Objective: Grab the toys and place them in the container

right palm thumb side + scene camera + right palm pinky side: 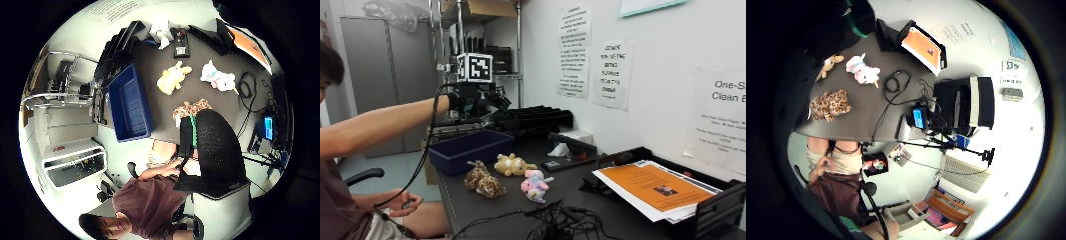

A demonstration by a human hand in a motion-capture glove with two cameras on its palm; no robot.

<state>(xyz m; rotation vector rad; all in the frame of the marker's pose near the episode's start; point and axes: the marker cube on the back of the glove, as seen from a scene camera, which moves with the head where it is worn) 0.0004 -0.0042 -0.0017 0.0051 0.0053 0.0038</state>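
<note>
A person seated at a dark table [599, 210] holds the gloved right hand [474, 100] raised high in the air above a blue container [463, 150], which sits at the table's far end. The fingers cannot be made out clearly enough to say whether they are spread or curled, but nothing appears to be held. Three soft toys lie on the table just beyond the container, all outside it: a leopard-print plush [484, 181] nearest the person, a yellow plush [512, 165] just beside the container, and a pink and white plush [536, 185] a little farther from the container, towards a tangle of black cables [549, 225]. A tray of papers with an orange sheet [656, 189] on top rests well away from the container, against the wall. None of the toys has been collected yet, so the step in hand looks like the first reach. It would likely go best by lowering the hand straight over one toy, probably the yellow plush closest to the container, closing around its body, lifting clear of its neighbours, and releasing it low inside the container walls.
</note>
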